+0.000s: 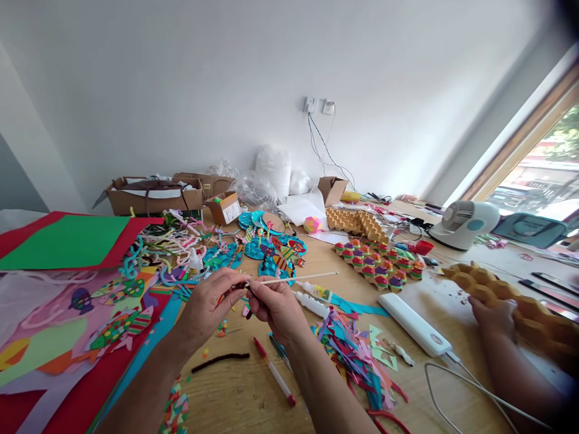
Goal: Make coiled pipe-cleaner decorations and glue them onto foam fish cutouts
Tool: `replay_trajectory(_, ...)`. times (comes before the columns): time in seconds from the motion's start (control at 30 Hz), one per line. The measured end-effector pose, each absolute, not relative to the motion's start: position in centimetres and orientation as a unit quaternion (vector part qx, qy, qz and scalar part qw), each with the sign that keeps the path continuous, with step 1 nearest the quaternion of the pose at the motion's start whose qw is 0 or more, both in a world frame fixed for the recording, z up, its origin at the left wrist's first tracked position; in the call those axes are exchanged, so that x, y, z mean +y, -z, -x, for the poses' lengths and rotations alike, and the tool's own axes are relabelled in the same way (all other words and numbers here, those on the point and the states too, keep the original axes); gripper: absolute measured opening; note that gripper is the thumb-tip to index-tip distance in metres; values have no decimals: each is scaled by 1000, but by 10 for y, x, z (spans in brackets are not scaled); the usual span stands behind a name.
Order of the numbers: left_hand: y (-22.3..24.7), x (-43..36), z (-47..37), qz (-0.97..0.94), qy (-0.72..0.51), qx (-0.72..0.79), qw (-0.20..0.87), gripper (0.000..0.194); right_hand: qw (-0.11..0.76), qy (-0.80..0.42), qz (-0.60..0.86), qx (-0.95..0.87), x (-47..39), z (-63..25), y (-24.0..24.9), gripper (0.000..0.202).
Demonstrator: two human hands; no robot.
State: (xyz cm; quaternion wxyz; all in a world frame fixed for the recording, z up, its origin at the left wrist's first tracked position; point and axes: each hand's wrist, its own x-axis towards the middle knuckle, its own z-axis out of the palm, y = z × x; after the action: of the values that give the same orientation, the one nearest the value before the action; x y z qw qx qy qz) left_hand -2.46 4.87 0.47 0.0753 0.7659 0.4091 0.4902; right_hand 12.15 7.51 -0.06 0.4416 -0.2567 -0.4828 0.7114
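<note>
Pale stick [307,277] juts rightward from my right hand [275,304], which pinches it near one end. My left hand [212,301] closes its fingers on a dark strip [241,286] between the two hands; I cannot tell whether it wraps the stick or merely touches it. Nearer me than both hands, a dark fuzzy stem [220,361] lies on the surface [230,401], left of a red-capped pen [274,372]. Right of my right hand spread paper scraps [350,349]; farther right, another person's hand [493,316] touches an egg carton [534,319].
</note>
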Motion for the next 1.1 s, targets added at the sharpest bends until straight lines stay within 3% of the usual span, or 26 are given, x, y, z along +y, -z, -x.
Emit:
replay_trajectory(0.33, -7, 47, 26, -777, -474, 414, 19, 17, 434, -692, 269, -510, 74, -114, 8, 28)
replay_trajectory(0.5, -3, 53, 32, -716, -525, 460, 8, 15, 389, -662, 298, -568, 73, -118, 4, 32)
replay_trajectory(0.6, -3, 56, 35, -619, -586, 507, 126, 11, 363, -640, 287, -614, 69, -126, -3, 38)
replay_trajectory(0.7, -3, 58, 35, -458, -652, 485, 360, 16, 378, -634, 262, -622, 69, -131, -6, 45)
replay_trajectory(0.83, -3, 55, 25, -329, -638, 379, 583, 26, 460, -527, 336, -631, 74, -127, 0, 27)
replay_trajectory(0.93, -1, 53, 17, -298, -610, 328, 657, 26, 538, -446, 344, -627, 75, -124, 1, 17)
replay_trajectory(1.1, 5, 51, 8, -316, -580, 319, 680, 23, 502, -581, 290, -572, 75, -125, -6, 26)
